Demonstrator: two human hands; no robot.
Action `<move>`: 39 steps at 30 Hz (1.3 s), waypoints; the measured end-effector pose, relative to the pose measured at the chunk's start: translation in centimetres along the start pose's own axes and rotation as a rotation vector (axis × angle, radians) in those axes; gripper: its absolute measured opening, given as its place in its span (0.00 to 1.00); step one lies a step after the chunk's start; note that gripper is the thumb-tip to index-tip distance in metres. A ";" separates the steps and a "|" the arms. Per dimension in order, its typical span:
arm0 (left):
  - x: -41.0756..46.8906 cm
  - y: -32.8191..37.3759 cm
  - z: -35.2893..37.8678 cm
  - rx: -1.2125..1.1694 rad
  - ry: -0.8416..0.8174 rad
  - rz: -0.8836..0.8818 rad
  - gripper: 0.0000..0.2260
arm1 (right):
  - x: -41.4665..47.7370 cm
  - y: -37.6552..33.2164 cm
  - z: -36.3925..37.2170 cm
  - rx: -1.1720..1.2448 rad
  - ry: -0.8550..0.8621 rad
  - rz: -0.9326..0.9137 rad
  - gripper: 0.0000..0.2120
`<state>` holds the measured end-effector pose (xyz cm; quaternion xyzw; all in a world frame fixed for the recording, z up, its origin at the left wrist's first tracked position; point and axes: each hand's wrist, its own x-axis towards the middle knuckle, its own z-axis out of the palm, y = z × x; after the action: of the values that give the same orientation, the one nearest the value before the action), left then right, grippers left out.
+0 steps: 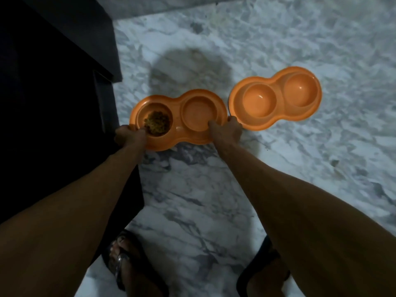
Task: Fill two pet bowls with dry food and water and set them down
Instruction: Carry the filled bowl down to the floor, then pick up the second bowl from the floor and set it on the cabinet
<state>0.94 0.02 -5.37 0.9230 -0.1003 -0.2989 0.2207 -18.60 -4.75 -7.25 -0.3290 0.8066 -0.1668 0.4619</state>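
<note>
Two orange double pet bowls lie on the marble floor. The near one [192, 133] has brown dry food [158, 122] in its left cup; its right cup looks smooth and I cannot tell if it holds water. My left hand [128, 136] grips its left rim, thumb at the food cup's edge. My right hand [227, 130] grips its right rim, a finger over the right cup's edge. The second double bowl [276, 97] sits to the right, touching the first, both cups showing a shine, contents unclear.
A dark cabinet [53, 103] stands close on the left, right beside the near bowl. Grey-white marble floor [300, 168] spreads ahead and to the right. My feet in black sandals [126, 264] are at the bottom of the view.
</note>
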 end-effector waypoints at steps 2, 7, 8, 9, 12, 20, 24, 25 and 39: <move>0.7 -0.3 0.4 -0.007 -0.012 -0.001 0.14 | 0.2 0.2 0.5 -0.005 0.003 -0.004 0.23; 1.8 -0.6 1.3 0.003 -0.033 0.011 0.07 | 0.5 0.6 1.2 -0.040 0.023 0.004 0.28; 1.9 -0.6 1.4 0.001 -0.040 0.015 0.07 | 0.5 0.5 1.1 -0.048 0.022 0.003 0.27; 2.1 -0.7 1.5 -0.001 -0.045 0.012 0.09 | 0.5 0.6 1.1 -0.057 0.020 0.000 0.25; 2.4 -1.1 1.7 -0.001 -0.056 0.000 0.12 | 0.7 0.5 1.1 -0.066 0.020 -0.008 0.23; -0.7 2.2 1.6 0.208 -0.001 0.079 0.29 | 0.6 -1.7 -2.0 -0.057 0.076 -0.029 0.23; -5.2 6.1 4.1 0.307 0.102 0.394 0.22 | 2.1 -3.1 -6.6 -0.063 0.196 -0.063 0.17; -6.3 7.0 5.2 0.314 0.097 0.466 0.22 | 2.8 -3.2 -8.0 -0.069 0.213 -0.057 0.16; -18.2 7.9 21.3 0.024 -0.511 -0.123 0.41 | 14.4 1.3 -19.9 -0.049 0.193 0.147 0.35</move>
<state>-26.71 -8.60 -7.84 0.8244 -0.0999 -0.5340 0.1585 -41.25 -14.32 -6.83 -0.2625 0.8732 -0.1436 0.3847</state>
